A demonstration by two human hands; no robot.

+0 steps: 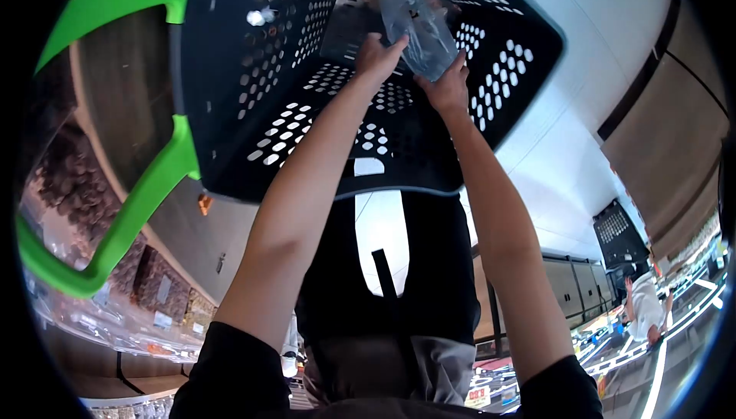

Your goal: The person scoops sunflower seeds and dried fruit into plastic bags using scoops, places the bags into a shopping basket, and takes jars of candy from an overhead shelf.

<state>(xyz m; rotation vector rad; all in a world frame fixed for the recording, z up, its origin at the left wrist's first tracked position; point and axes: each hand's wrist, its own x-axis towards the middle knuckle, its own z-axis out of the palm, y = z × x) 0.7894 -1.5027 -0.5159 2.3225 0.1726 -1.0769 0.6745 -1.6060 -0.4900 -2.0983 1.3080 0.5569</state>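
Both my arms reach down into a black perforated shopping basket (222,59) with a bright green handle (146,189). Inside it, a clear plastic bag (420,32) is held between my hands, with a small dark mark or item showing in it. My left hand (376,59) grips the bag's left side, its thumb against the plastic. On the lower right edge, my right hand (447,88) has its fingers closed around the bag. Under the bag, part of a greyish, shiny surface (349,16) shows at the basket's far end; I cannot tell what it is.
Shelves with packaged goods (161,296) run along the left. Pale floor tiles (552,112) lie to the right of the basket. Another black basket (617,231) stands farther off at right, near a person in a white top (645,304). Lit shelving lies beyond.
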